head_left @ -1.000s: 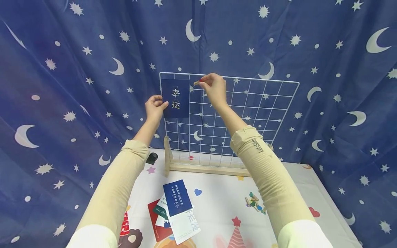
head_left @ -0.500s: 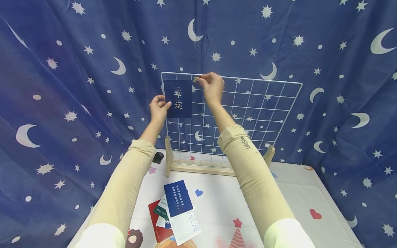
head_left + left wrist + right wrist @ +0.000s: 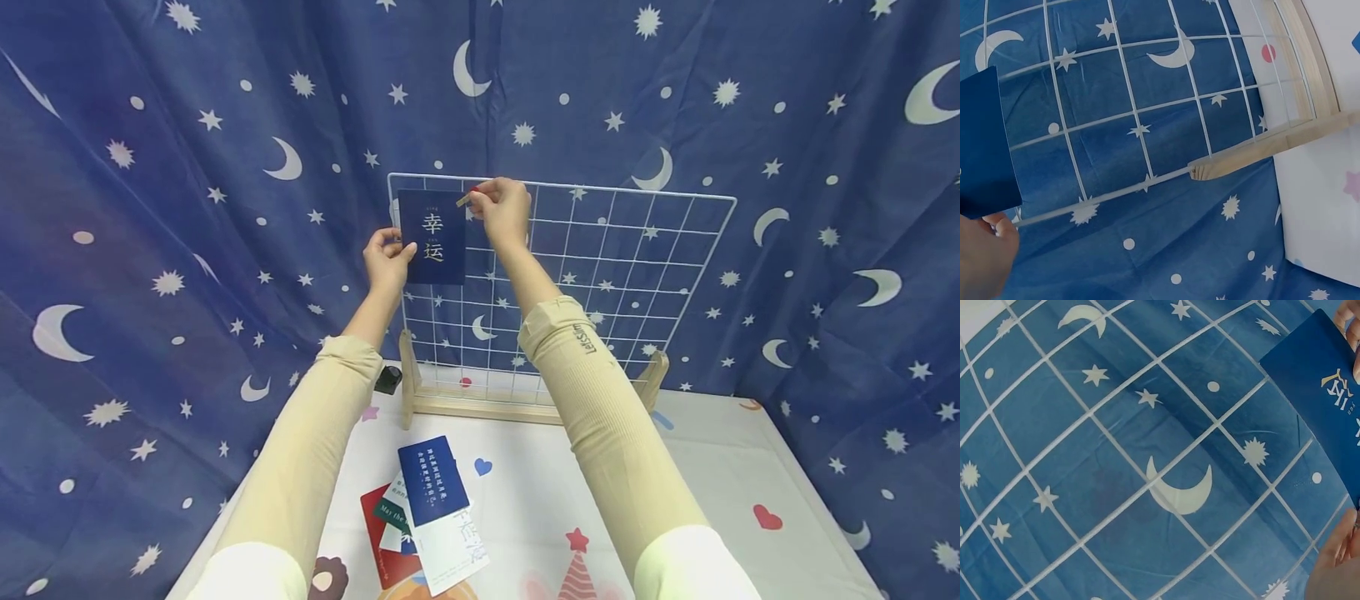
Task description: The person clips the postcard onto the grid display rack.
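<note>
A dark blue card with gold characters stands upright against the upper left of a white wire grid. My left hand pinches the card's left edge, thumb on its front. At the card's upper right corner, my right hand pinches a small wooden clothespin with a bit of red on it. In the left wrist view, the card rises above my left fingers. The right wrist view shows my right hand beside the card; the clothespin's jaws are hidden there.
The grid stands in a wooden base on a white patterned tablecloth. Overlapping cards lie in front, a blue one on top and a red one beneath. A small black object sits left of the base. A starry blue curtain hangs behind.
My right hand has moved slightly left, bringing the clothespin to the card's upper right corner. My left hand keeps its hold on the card. The right sleeve now covers the small clothespins on the table.
</note>
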A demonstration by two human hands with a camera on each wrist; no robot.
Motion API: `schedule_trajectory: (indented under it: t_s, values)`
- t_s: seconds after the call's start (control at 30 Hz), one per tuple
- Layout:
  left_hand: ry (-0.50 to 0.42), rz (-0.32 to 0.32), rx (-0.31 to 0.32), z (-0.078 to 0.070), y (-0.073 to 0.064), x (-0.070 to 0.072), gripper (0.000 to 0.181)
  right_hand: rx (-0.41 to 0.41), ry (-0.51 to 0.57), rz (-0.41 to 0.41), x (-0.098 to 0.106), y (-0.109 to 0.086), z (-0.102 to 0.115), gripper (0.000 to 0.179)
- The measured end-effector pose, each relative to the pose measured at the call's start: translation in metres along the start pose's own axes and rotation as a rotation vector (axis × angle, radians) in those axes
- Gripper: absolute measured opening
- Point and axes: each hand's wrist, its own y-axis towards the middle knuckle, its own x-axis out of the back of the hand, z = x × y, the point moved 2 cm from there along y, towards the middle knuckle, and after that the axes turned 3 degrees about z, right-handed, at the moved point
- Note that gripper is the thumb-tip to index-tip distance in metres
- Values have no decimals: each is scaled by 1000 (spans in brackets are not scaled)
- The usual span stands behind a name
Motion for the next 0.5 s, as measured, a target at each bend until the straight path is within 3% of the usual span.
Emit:
schedule_trajectory:
  t_s: [0.27,0.5]
  values:
    - [119,-154,-72,-1,-1,-1,28,3,-33,-4,-2,-1,-2,19]
    - [125,-172,-96,0,-2,-2,29,-7,-89,0,-4,-5,-5,20]
